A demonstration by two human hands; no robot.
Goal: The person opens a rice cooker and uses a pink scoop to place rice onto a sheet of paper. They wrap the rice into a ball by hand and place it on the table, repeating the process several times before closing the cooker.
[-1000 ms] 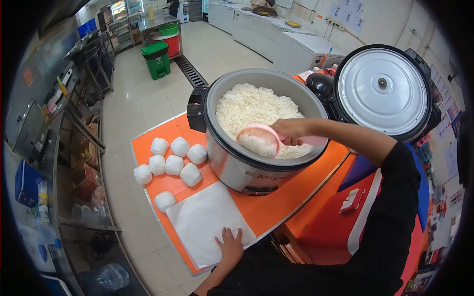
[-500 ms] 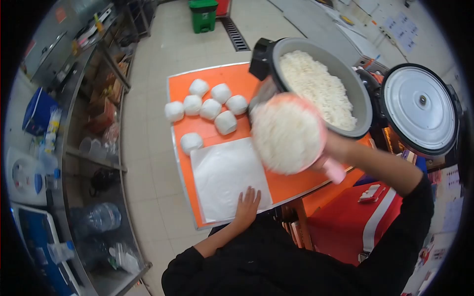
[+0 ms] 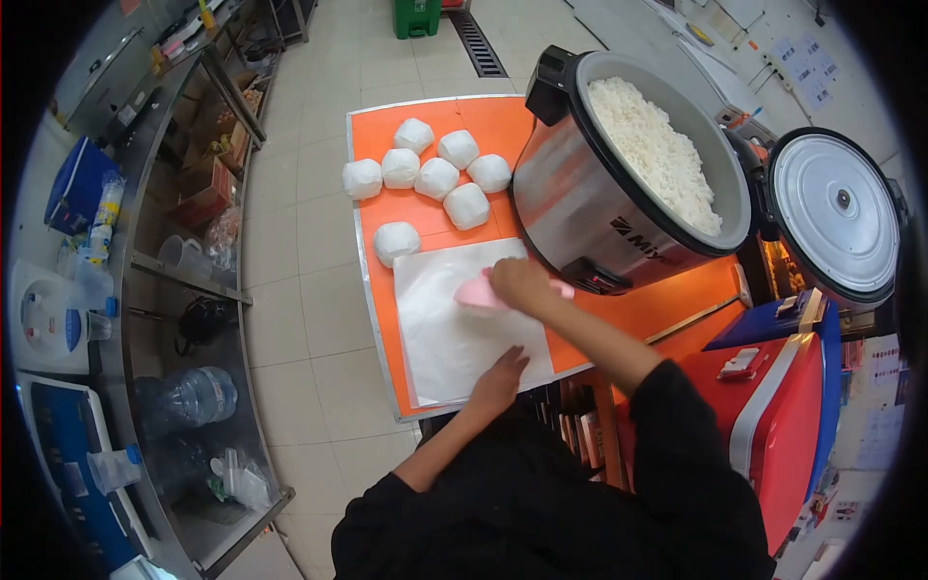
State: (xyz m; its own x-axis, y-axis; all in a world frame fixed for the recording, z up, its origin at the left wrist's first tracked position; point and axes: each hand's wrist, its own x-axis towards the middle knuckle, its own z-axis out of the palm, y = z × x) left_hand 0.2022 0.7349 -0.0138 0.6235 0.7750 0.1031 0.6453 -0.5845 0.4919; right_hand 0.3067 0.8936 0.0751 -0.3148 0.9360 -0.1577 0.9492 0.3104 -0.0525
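My right hand is closed round a pink scoop, low over a stack of white paper sheets. The scoop is tilted away from view, so its contents are hidden. Near the front edge of the sheets rests my left hand, fingers apart and holding nothing. Several white wrapped balls sit beyond the paper on the orange table. To the right stands an open rice cooker with white rice inside.
The round cooker lid hangs open at the right. A red cooler box is beside the table at the lower right. Metal shelving with bottles runs along the left, and a green bin stands on the floor beyond.
My right hand has moved left from beside the cooker to over the paper. The scoop, which showed a heap of rice, has turned over. The view has shifted slightly.
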